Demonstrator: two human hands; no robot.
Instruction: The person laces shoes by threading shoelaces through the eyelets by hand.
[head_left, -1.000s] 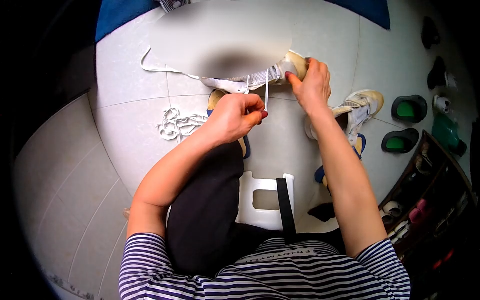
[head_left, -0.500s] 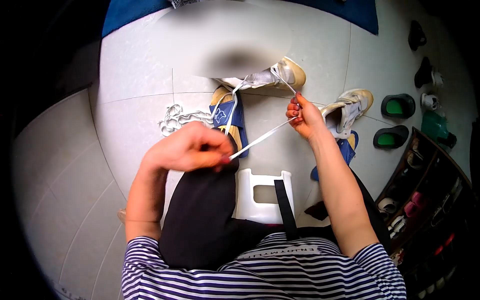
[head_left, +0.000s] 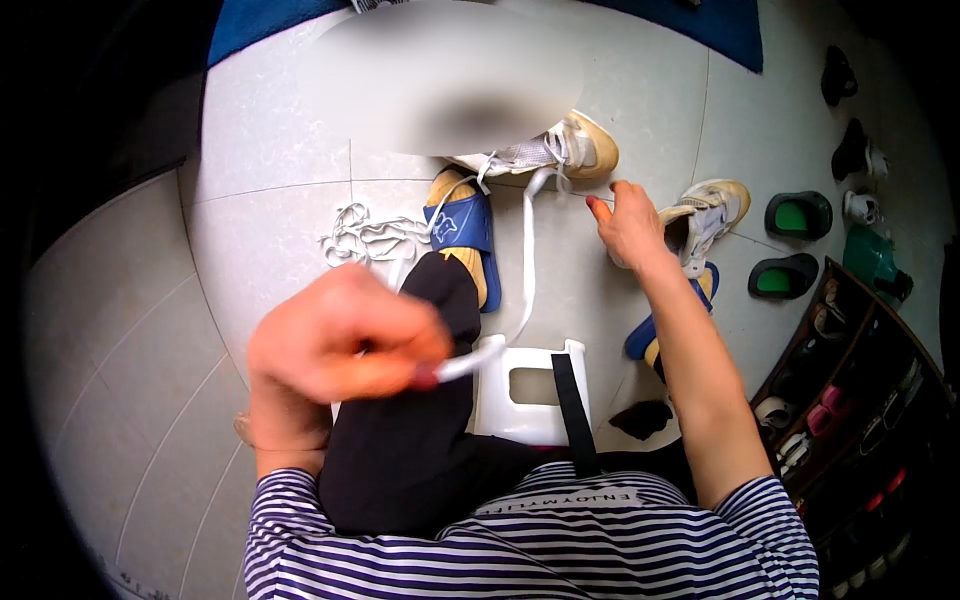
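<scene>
My left hand, smeared by motion, is over my left knee and pinches the end of a white shoelace. The lace hangs in a loose curve up to a white sneaker with a yellowed toe, lying on the floor and partly covered by a blurred patch. My right hand is just below that sneaker's toe, thumb and forefinger apart with nothing seen between them. A second white sneaker stands right of it. A loose heap of white laces lies on the floor at left.
My feet wear blue slippers. A white plastic stool is between my legs. At right are dark clogs with green insoles and a shoe rack full of footwear. A blue mat lies at the back.
My left hand has drawn the lace down and left. The lace has left my right hand, whose fingers have opened, and has gone from taut to slack.
</scene>
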